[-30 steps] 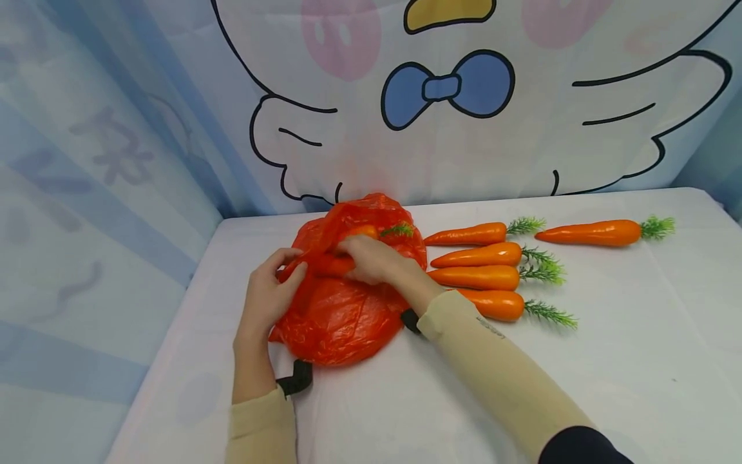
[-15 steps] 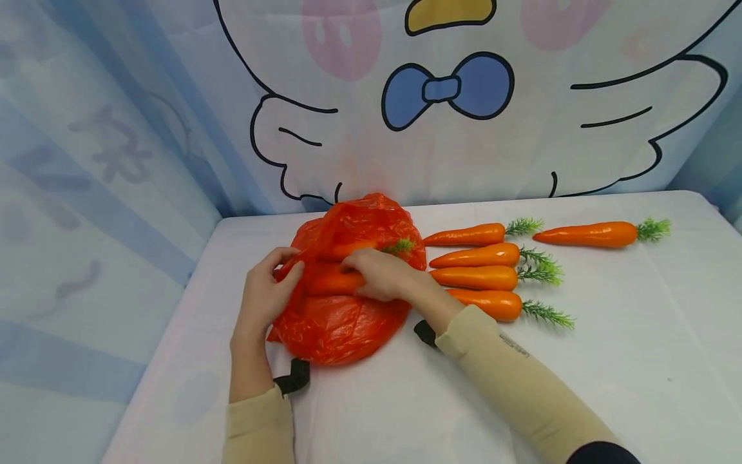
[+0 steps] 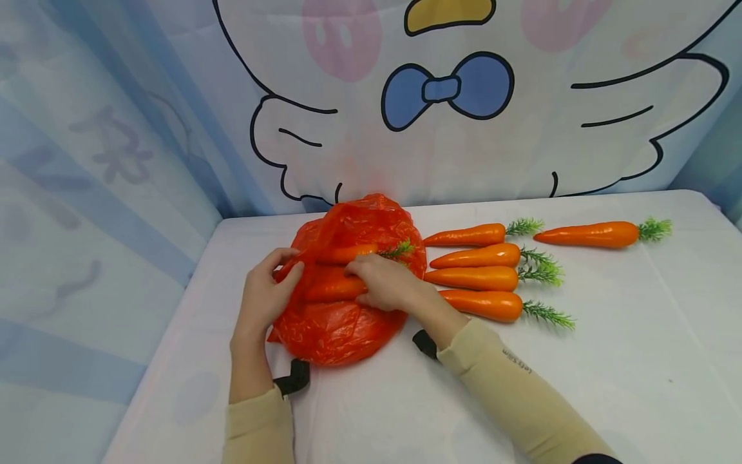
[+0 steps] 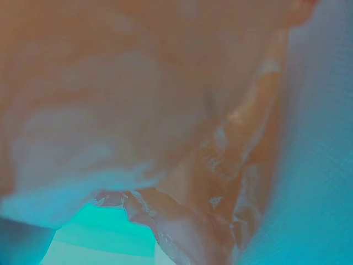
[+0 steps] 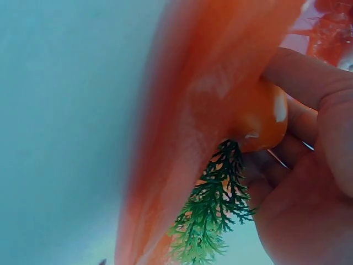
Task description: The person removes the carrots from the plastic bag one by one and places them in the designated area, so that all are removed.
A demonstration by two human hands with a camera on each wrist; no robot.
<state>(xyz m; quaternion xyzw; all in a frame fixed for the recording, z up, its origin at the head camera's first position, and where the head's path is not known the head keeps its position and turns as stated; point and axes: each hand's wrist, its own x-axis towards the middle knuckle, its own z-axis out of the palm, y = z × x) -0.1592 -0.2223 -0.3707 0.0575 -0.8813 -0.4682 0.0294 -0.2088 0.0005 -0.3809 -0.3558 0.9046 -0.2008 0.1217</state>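
An orange-red plastic bag (image 3: 336, 338) lies crumpled on the table, its mouth spread toward the right. My left hand (image 3: 263, 293) holds the bag's rim on the left between thumb and fingers. Reaching in from the right, my right hand (image 3: 385, 281) grips the thick end of a carrot (image 3: 330, 287); the carrot's thin end is under the bag's film. In the right wrist view, fingers and thumb curl round that carrot (image 5: 267, 118), with its green leaves (image 5: 218, 204) hanging beside the palm. Behind it in the bag lies another carrot (image 3: 348, 253), leaves toward the right.
Several more carrots (image 3: 475, 278) lie on the white table (image 3: 632, 361) right of the bag, tips pointing left. One carrot (image 3: 591, 234) is apart from them, farther right. A printed curtain (image 3: 446, 161) stands behind the table's back edge, and another hangs at the left.
My right hand has moved slightly toward me and to the right with the carrot, which shows more plainly now beside the other one in the bag. My left hand stays nearly still.
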